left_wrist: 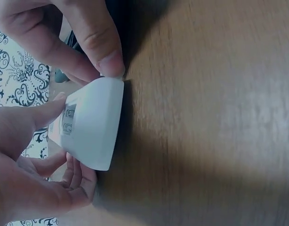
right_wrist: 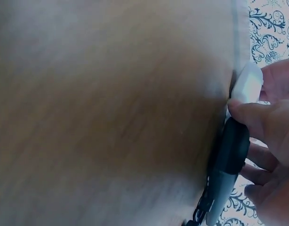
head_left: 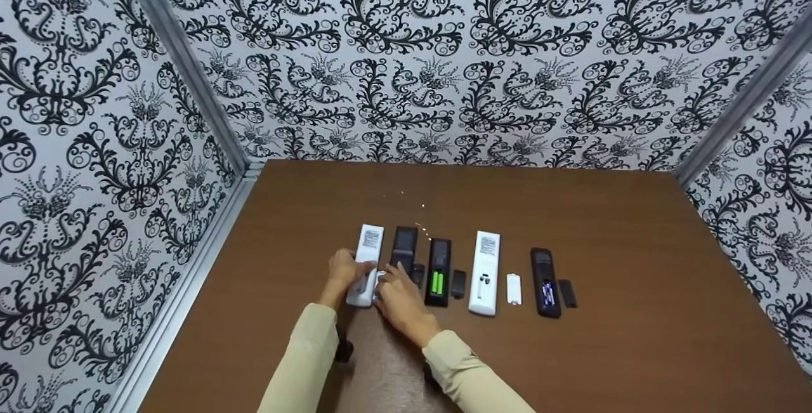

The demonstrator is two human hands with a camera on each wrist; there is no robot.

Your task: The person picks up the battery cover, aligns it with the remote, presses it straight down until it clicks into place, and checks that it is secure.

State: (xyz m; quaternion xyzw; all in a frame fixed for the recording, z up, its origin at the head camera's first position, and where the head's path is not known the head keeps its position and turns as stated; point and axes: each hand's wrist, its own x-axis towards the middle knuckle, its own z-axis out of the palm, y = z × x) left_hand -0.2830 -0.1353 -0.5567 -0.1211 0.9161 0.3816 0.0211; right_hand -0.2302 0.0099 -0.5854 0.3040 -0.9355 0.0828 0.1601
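Thumb and fingers of the left hand (head_left: 343, 271) clamp the leftmost white remote (head_left: 370, 242), which lies left of centre in the head frame, its battery bay uncovered. The right hand's (head_left: 399, 299) fingers are at that remote's right edge; we cannot tell whether they pinch anything. Rightward along the worktop (head_left: 602, 362), we see a dark remote (head_left: 405, 242), green batteries (head_left: 437, 283) and another white remote (head_left: 486, 261).
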